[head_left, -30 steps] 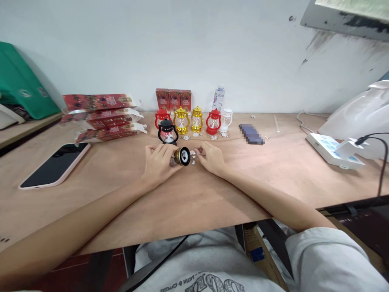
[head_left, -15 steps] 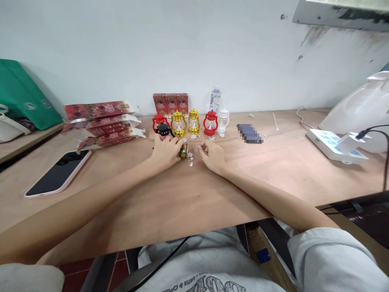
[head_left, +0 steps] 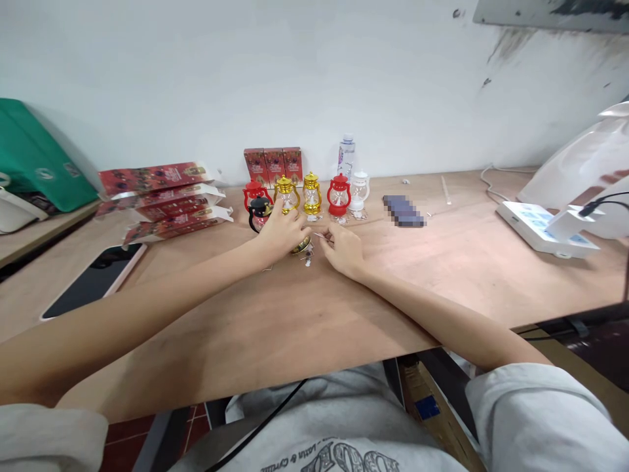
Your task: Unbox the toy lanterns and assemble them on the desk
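Observation:
My left hand (head_left: 285, 231) is curled over a small gold-and-dark round item (head_left: 302, 246), maybe a roll; its fingers partly hide it. To its right, my right hand (head_left: 343, 252) pinches a thin pale piece (head_left: 318, 235), too small to name. Small white tags (head_left: 308, 261) with thin loops lie just below the round item. A black lantern (head_left: 259, 213) stands left of my left hand. Behind are a red lantern (head_left: 254, 190), two gold lanterns (head_left: 311, 193), another red lantern (head_left: 339, 195) and a white lantern (head_left: 360, 191).
Opened red boxes (head_left: 167, 196) are stacked at the left, near a phone (head_left: 93, 282). Three upright red boxes (head_left: 274, 167) and a water bottle (head_left: 346, 157) stand by the wall. A blurred dark object (head_left: 403, 211) and a white power strip (head_left: 543, 229) are on the right.
My left hand has shifted right, away from the black lantern and over the round item, which now lies more tilted. My right hand stays nearly in place with its pinch.

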`<action>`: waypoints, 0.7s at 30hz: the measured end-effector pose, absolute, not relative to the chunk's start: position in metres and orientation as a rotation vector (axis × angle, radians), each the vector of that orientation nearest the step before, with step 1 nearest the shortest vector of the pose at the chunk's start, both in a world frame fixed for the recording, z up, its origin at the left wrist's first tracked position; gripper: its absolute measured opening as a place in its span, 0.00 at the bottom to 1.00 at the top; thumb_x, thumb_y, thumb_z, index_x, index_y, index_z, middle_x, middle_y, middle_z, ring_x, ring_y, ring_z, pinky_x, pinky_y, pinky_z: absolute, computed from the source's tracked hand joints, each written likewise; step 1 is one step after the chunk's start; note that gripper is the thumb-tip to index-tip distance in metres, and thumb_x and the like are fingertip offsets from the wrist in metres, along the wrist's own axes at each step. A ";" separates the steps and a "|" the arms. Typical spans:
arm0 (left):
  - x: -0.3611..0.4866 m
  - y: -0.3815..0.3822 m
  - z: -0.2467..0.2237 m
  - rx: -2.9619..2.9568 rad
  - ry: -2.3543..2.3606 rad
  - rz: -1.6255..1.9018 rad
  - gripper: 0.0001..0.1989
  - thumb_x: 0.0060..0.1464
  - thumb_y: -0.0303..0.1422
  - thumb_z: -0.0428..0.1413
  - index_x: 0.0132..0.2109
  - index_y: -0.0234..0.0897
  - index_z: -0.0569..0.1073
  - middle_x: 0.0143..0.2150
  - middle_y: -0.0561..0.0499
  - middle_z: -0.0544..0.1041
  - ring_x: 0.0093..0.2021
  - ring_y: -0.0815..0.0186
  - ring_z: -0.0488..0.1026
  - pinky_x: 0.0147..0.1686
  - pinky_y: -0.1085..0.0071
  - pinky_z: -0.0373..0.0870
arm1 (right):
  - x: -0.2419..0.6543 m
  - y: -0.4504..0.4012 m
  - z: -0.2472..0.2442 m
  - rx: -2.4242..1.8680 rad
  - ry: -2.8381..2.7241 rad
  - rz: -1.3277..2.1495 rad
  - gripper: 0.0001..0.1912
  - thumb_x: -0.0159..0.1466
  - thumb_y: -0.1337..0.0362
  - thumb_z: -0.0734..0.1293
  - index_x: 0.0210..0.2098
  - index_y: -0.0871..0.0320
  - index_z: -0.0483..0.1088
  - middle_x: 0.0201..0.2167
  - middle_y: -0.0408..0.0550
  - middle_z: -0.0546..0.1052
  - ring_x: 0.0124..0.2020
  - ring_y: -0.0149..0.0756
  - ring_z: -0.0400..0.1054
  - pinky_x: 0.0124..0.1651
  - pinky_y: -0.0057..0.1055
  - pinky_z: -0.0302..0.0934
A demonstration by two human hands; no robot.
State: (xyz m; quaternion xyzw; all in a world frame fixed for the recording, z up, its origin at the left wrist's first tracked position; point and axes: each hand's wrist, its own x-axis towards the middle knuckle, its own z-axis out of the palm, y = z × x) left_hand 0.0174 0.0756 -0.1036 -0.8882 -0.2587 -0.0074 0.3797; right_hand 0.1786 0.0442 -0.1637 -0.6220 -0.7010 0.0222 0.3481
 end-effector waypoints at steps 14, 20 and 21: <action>0.054 0.105 -0.070 -2.193 -0.651 0.154 0.14 0.54 0.20 0.49 0.43 0.33 0.75 0.38 0.42 0.79 0.38 0.59 0.73 0.43 0.60 0.57 | 0.192 0.046 -0.165 -1.091 -2.332 0.127 0.07 0.59 0.65 0.65 0.36 0.57 0.73 0.36 0.45 0.76 0.33 0.31 0.70 0.35 0.25 0.56; 0.063 0.125 -0.079 -2.388 -0.713 0.316 0.08 0.43 0.22 0.59 0.34 0.34 0.77 0.31 0.42 0.80 0.37 0.57 0.74 0.40 0.61 0.57 | 0.191 0.046 -0.165 -1.188 -2.433 0.033 0.11 0.62 0.57 0.66 0.40 0.54 0.75 0.39 0.44 0.76 0.32 0.32 0.70 0.32 0.27 0.52; 0.065 0.128 -0.081 -2.426 -0.731 0.278 0.08 0.40 0.22 0.60 0.32 0.34 0.77 0.31 0.42 0.80 0.38 0.56 0.74 0.40 0.61 0.57 | 0.191 0.047 -0.166 -1.200 -2.437 0.035 0.11 0.62 0.57 0.65 0.40 0.53 0.76 0.39 0.44 0.76 0.33 0.32 0.70 0.32 0.27 0.52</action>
